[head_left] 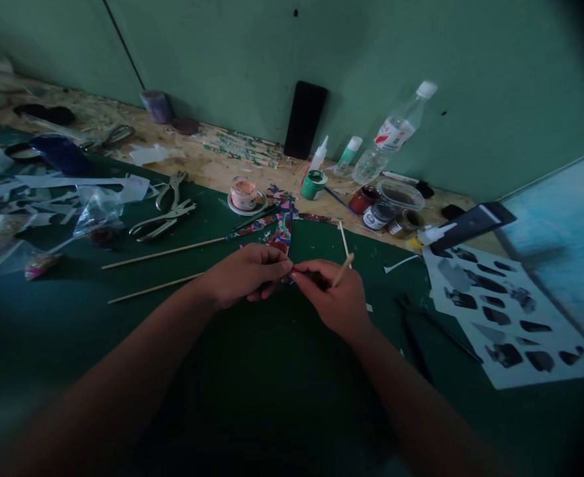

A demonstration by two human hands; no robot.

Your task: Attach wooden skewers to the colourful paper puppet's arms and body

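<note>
While fingertips meet over the green mat [252, 371], left hand [245, 273] pinched shut on a small colourful paper piece [283, 246], right hand [336, 298] curled around a short wooden stick [343, 269]. Assembly step apparently underway; next move likely demanding steady alignment of stick and paper.

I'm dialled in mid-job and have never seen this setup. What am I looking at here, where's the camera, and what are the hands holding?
There is no machine: these are a person's two bare hands, filmed by one camera on their head, looking forward and down. The left hand and right hand meet fingertip to fingertip over a dark green mat, pinching something too small to identify. The right hand also holds a thin wooden stick. Around them lie long wooden skewers, metal pliers, small paint pots, a plastic bottle and a paper sheet with dark shapes.
</note>
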